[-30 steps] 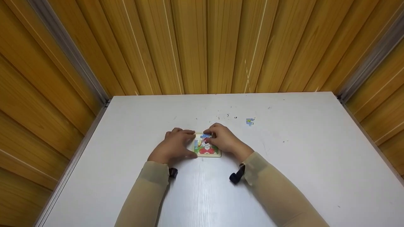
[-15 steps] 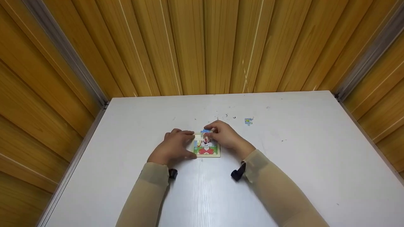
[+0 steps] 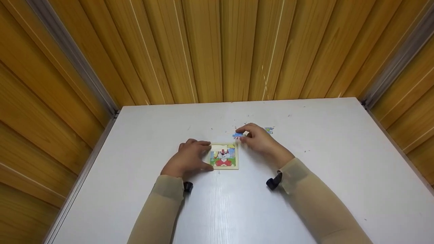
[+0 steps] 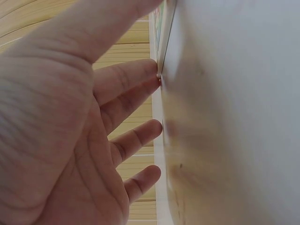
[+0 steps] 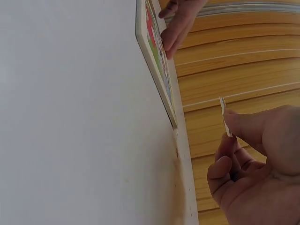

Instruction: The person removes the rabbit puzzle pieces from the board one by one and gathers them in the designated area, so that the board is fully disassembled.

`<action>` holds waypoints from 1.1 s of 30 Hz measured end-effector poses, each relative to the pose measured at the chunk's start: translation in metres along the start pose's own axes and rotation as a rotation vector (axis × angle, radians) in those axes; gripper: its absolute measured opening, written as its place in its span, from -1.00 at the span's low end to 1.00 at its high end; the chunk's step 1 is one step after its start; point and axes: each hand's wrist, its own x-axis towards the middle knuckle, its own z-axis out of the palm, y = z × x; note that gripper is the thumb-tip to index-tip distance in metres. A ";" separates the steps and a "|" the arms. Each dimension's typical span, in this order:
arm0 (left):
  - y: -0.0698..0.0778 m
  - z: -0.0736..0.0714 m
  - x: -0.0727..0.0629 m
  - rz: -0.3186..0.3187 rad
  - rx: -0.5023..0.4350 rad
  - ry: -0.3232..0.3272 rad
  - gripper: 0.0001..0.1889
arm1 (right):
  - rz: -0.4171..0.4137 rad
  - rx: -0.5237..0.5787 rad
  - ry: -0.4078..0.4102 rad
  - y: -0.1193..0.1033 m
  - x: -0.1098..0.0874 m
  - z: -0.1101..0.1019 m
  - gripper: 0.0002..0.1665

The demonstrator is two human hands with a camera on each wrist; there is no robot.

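A small jigsaw puzzle tray [image 3: 237, 156] with a cartoon animal in red lies on the table, with a bare pale area at its upper left. My left hand [image 3: 190, 156] holds the tray at its left side, thumb by the near corner and a forefinger by the far one. In the left wrist view the fingers of that hand look fairly straight, two touching the tray's edge. My right hand [image 3: 259, 138] pinches a blue puzzle piece [image 3: 238, 135] between thumb and fingers, beyond the tray's far right corner. The right wrist view shows this puzzle piece [image 5: 225, 118] edge-on, above the table.
Another blue puzzle piece [image 3: 269, 130] with a yellow-green patch lies on the white table [image 3: 217, 210], just beyond my right hand. Small dark marks dot the tabletop behind the tray. Wood-patterned panels [image 3: 203, 51] stand along the far edge and both sides.
My right hand has lifted the blue puzzle piece from the tray's upper part and carried it away and to the right, uncovering the tray's top. The left hand stays at the tray.
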 end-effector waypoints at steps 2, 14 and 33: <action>0.001 0.000 0.000 -0.006 -0.006 0.004 -0.13 | 0.002 -0.020 0.013 0.005 -0.003 -0.010 -0.57; 0.006 0.001 -0.002 -0.024 -0.026 0.002 -0.12 | 0.014 -0.062 0.128 0.044 -0.024 -0.060 -0.56; 0.003 0.002 -0.001 -0.002 0.011 -0.004 -0.13 | 0.170 -0.073 0.172 0.105 -0.036 -0.100 -0.51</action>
